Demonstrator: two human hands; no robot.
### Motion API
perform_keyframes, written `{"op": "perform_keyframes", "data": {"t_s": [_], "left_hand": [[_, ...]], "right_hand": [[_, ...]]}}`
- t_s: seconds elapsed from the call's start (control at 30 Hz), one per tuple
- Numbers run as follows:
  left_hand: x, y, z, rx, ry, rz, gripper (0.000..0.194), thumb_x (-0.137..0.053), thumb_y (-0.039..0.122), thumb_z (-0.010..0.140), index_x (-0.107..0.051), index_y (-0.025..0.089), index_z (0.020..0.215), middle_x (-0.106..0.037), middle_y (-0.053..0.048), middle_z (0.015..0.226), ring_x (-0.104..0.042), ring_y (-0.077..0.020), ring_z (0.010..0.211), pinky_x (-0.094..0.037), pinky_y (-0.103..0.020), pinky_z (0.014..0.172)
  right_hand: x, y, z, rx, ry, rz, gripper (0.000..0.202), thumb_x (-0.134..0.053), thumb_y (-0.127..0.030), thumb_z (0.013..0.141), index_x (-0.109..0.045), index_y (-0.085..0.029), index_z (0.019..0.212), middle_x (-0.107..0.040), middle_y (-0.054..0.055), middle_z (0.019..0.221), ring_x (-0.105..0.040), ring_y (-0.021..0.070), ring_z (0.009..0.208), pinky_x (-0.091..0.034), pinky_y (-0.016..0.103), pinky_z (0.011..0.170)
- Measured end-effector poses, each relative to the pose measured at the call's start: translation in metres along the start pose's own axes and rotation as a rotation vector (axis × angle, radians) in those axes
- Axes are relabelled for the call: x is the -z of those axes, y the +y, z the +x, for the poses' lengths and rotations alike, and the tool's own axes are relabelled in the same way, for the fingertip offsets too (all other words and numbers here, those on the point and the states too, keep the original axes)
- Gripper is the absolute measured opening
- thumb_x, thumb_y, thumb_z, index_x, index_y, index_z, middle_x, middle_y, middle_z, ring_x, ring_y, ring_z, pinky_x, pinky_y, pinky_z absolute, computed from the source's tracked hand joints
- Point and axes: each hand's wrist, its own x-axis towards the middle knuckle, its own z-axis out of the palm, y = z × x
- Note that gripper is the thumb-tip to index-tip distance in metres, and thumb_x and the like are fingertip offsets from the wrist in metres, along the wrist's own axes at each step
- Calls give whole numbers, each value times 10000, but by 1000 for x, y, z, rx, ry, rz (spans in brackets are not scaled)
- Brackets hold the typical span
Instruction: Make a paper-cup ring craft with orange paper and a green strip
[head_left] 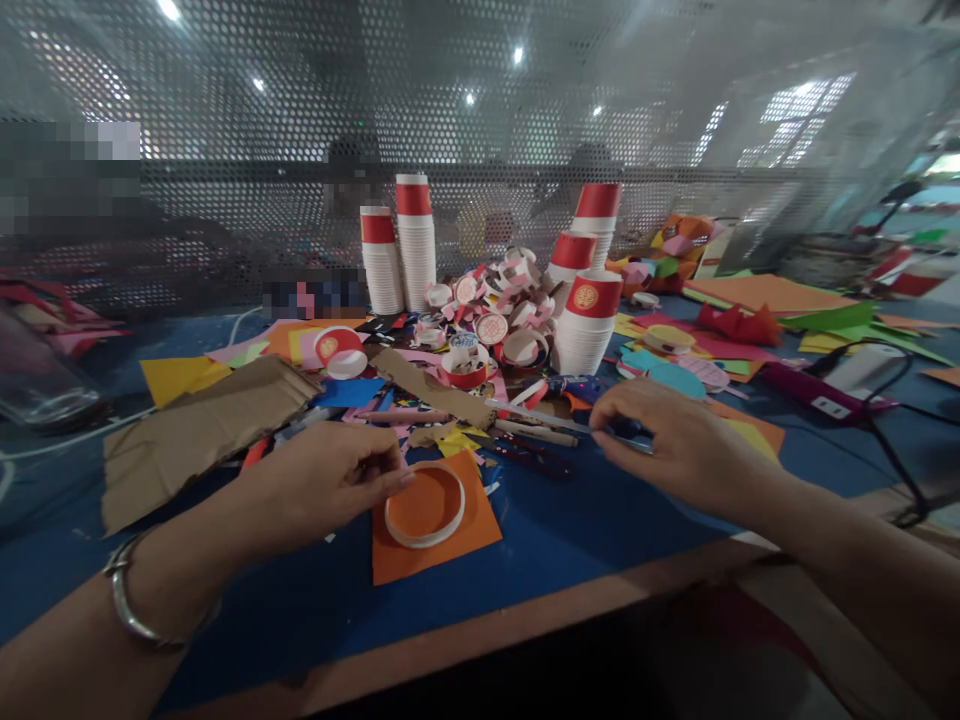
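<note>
My left hand (334,470) has its fingers curled, with thumb and fingertip at the near-left rim of a white paper ring (425,541), which looks like a cut cup rim. The ring lies on a square of orange paper (472,520) close to the table's front edge. Over on the right, my right hand (652,435) is closed round a thin, pale, stick-like tool (551,417) that points left over the scraps; its exact kind is unclear. Dark-handled scissors (536,457) appear to lie just below that tool.
Stacked paper cups (581,345) stand behind a heap of cut cup pieces (491,325). Torn cardboard (202,430) lies at left, near a clear container (45,370). Coloured paper (772,292) and a purple power strip (817,392) with cables are at right. A perforated metal screen (480,130) rises behind.
</note>
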Motion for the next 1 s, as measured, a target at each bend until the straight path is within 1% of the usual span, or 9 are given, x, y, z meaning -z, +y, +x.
{"op": "perform_keyframes", "data": {"t_s": [0.13, 0.2, 0.33, 0.53, 0.67, 0.73, 0.8, 0.9, 1.0], "left_hand": [[1, 1, 0, -3, 27, -1, 359, -578, 508, 958, -673, 216, 773, -639, 11, 645, -515, -145, 564, -355, -254, 512], [1, 1, -1, 5, 39, 4, 353, -587, 500, 948, -675, 217, 757, -622, 12, 619, -494, -141, 539, -337, -258, 495], [0, -1, -1, 23, 32, -3, 362, -588, 512, 938, -641, 222, 728, -607, 12, 609, -495, -148, 536, -342, -266, 498], [-3, -6, 0, 13, -18, 19, 347, -575, 500, 940, -613, 222, 737, -618, 4, 642, -528, -165, 571, -341, -280, 524], [-3, -5, 0, 20, -33, 14, 360, -554, 519, 957, -619, 222, 764, -614, 2, 661, -535, -170, 585, -353, -286, 532], [-3, -3, 0, 21, -29, 5, 365, -557, 530, 958, -629, 222, 777, -616, 2, 669, -540, -172, 597, -364, -288, 542], [-5, -3, 1, 15, -24, 2, 344, -565, 511, 957, -634, 221, 787, -626, 0, 683, -545, -173, 606, -372, -291, 553], [-9, -6, 2, -1, -17, 4, 293, -571, 452, 958, -624, 217, 792, -634, -1, 700, -546, -171, 613, -381, -290, 564], [-8, -5, 3, -44, 40, -2, 263, -575, 410, 954, -615, 216, 781, -641, -5, 723, -555, -174, 633, -388, -288, 579]], "right_hand": [[-5, -21, 14, 48, -78, 29, 57, -574, -196, 904, -624, -218, 919, -694, 61, 913, -678, 228, 838, -514, 354, 756], [-7, -30, 20, 63, -149, 37, 55, -583, -185, 909, -625, -213, 931, -696, 57, 924, -677, 217, 838, -511, 338, 757], [-9, -35, 26, 75, -233, 26, 65, -585, -219, 953, -623, -209, 902, -677, 61, 922, -659, 219, 836, -504, 339, 746], [-12, -34, 29, 50, -253, 4, 115, -559, -238, 1006, -639, -199, 934, -662, 76, 959, -655, 236, 869, -520, 367, 769], [-14, -41, 27, 101, -175, -32, 148, -527, -245, 1035, -653, -177, 1000, -656, 113, 1038, -652, 278, 979, -533, 428, 861], [-16, -44, 25, 136, -167, -27, 165, -527, -266, 1041, -661, -181, 995, -648, 120, 1065, -645, 284, 995, -533, 440, 874], [-18, -46, 23, 166, -192, -19, 166, -542, -277, 1037, -665, -185, 975, -641, 122, 1078, -639, 285, 999, -533, 441, 871], [-19, -49, 26, 182, -235, -12, 144, -554, -242, 1019, -663, -178, 950, -634, 121, 1060, -633, 286, 1003, -526, 442, 876], [-18, -51, 31, 168, -258, 27, 127, -564, -211, 993, -650, -173, 908, -631, 112, 1014, -631, 274, 969, -519, 433, 873]]}}
